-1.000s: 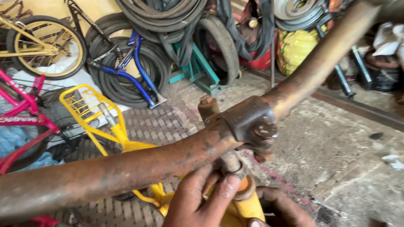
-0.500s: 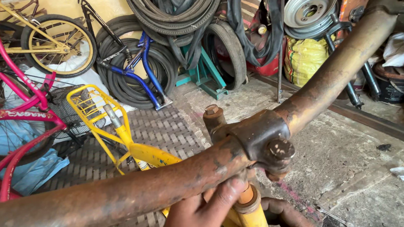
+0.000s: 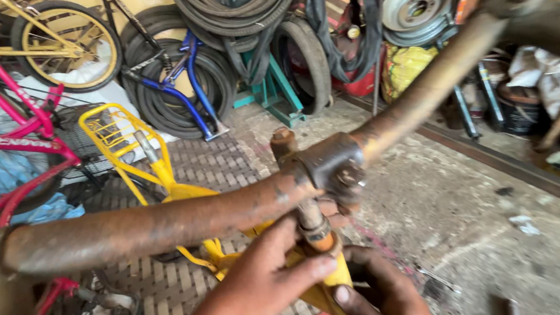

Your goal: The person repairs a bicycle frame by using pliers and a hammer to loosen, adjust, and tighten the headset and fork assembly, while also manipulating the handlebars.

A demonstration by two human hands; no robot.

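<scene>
Two hands working at the stem under a rusty handlebar

The left hand is pinching the stem just below the handlebar clamp — steadying it — while the right hand is curling around the yellow frame beneath, bracing it upright.

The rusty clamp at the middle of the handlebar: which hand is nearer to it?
Left. The left hand reaches up along the stem, fingertips just beneath the clamp. The right hand sits lower, wrapped around the yellow frame tube.
</scene>
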